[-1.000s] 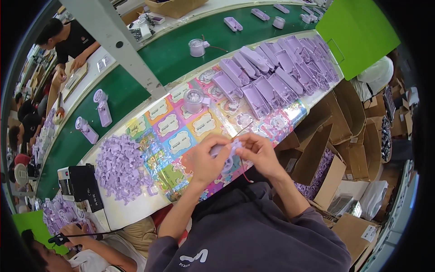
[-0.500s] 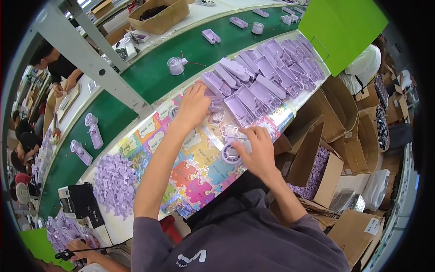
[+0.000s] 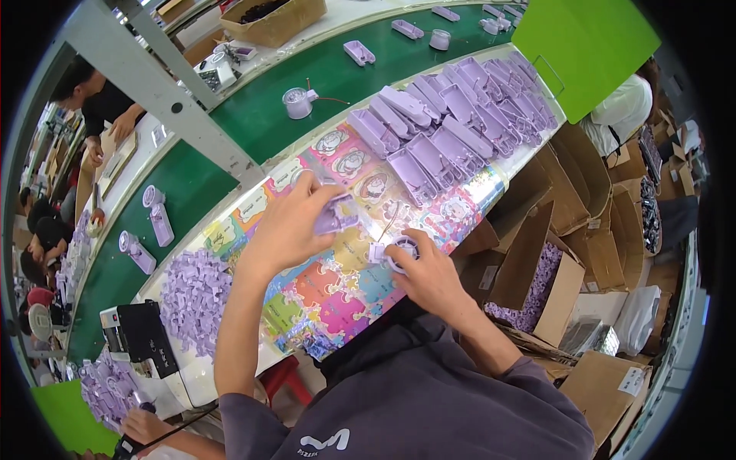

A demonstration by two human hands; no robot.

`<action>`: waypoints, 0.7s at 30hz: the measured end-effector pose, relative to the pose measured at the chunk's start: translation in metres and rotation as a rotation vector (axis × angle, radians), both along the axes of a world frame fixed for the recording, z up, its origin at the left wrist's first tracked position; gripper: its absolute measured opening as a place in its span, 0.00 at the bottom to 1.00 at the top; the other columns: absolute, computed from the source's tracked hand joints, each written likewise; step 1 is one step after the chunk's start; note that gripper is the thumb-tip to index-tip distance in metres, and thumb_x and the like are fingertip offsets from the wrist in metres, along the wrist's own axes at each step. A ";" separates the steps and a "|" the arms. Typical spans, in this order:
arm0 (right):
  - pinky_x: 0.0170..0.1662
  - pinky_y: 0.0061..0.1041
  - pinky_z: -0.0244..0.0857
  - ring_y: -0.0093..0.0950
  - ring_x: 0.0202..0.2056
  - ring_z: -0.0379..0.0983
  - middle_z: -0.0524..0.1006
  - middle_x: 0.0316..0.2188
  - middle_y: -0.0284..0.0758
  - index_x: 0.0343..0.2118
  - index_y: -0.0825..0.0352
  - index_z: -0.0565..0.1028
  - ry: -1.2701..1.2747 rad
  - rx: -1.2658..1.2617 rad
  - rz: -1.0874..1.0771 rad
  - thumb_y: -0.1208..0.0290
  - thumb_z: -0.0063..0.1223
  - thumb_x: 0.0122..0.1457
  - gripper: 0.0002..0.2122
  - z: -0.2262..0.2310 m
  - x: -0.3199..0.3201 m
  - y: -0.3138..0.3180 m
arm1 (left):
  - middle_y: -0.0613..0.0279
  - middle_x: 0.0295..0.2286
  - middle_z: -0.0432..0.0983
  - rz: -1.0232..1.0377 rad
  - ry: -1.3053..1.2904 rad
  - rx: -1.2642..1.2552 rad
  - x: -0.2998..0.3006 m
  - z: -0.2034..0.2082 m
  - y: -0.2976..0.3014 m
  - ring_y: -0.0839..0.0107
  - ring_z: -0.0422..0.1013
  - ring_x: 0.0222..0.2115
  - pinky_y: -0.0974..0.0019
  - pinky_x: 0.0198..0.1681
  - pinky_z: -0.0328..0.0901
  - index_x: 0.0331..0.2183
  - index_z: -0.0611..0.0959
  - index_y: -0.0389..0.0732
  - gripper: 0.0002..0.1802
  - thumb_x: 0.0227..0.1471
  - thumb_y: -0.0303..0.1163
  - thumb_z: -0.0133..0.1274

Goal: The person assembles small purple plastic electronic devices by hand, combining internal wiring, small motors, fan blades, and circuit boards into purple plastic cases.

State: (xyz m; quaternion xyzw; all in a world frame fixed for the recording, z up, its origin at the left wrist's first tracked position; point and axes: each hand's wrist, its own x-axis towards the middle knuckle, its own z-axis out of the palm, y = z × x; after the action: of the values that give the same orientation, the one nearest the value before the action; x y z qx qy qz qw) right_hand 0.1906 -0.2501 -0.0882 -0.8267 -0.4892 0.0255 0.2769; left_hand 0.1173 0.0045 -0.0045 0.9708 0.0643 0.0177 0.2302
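Observation:
My left hand (image 3: 295,226), raised a little over the colourful puzzle-print sheet (image 3: 326,295), grips a lilac plastic casing (image 3: 337,215) between thumb and fingers. To its right, my right hand (image 3: 431,272) is closed around a round lilac fan-like housing (image 3: 400,253), low over the same sheet. A thin wire sticks up beside that housing, and its underside is hidden by my fingers. Just beyond both hands, many long lilac handle shells (image 3: 433,161) lie packed in rows, with small wires in some.
A heap of small lilac parts (image 3: 193,295) lies left, beside a black box (image 3: 142,345). Beyond runs a green conveyor (image 3: 261,130) carrying a lilac round housing (image 3: 297,103). A grey post (image 3: 169,100) stands at left. Cardboard boxes (image 3: 556,295) crowd the right. Co-workers sit at far left.
My left hand has come back from the shell rows toward me, now with a lilac casing. My right hand has turned the round housing, and its wire now shows upright.

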 end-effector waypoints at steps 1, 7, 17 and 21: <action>0.43 0.36 0.73 0.42 0.47 0.74 0.70 0.50 0.44 0.50 0.57 0.73 0.005 0.029 0.046 0.73 0.65 0.47 0.24 -0.003 0.005 -0.001 | 0.53 0.44 0.72 -0.025 0.024 -0.011 -0.008 -0.004 0.003 0.50 0.74 0.43 0.52 0.46 0.68 0.51 0.76 0.42 0.34 0.39 0.31 0.66; 0.44 0.37 0.73 0.43 0.46 0.75 0.71 0.52 0.42 0.51 0.56 0.75 0.080 0.227 0.179 0.78 0.66 0.46 0.26 0.041 0.015 0.013 | 0.51 0.46 0.77 -0.066 0.036 -0.118 -0.042 -0.019 0.010 0.50 0.75 0.45 0.54 0.50 0.68 0.51 0.78 0.41 0.34 0.38 0.35 0.66; 0.39 0.33 0.72 0.38 0.44 0.75 0.73 0.49 0.40 0.54 0.53 0.78 -0.330 0.186 0.268 0.76 0.62 0.46 0.27 0.048 0.010 0.050 | 0.49 0.39 0.80 0.018 0.081 -0.241 -0.049 -0.014 -0.010 0.50 0.76 0.42 0.54 0.47 0.69 0.47 0.81 0.37 0.31 0.38 0.37 0.66; 0.40 0.33 0.73 0.38 0.45 0.75 0.74 0.48 0.39 0.53 0.53 0.79 -0.445 0.193 0.250 0.77 0.58 0.43 0.28 0.052 0.004 0.053 | 0.47 0.39 0.80 0.060 -0.008 -0.341 -0.054 -0.017 -0.010 0.50 0.76 0.41 0.55 0.47 0.69 0.44 0.83 0.35 0.26 0.41 0.34 0.63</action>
State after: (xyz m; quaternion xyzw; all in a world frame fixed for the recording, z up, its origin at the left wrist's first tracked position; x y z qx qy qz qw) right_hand 0.1947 -0.1971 -0.0361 -0.7149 -0.6364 -0.1696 0.2349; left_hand 0.0633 -0.0056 -0.0215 0.9153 0.0941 0.0174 0.3913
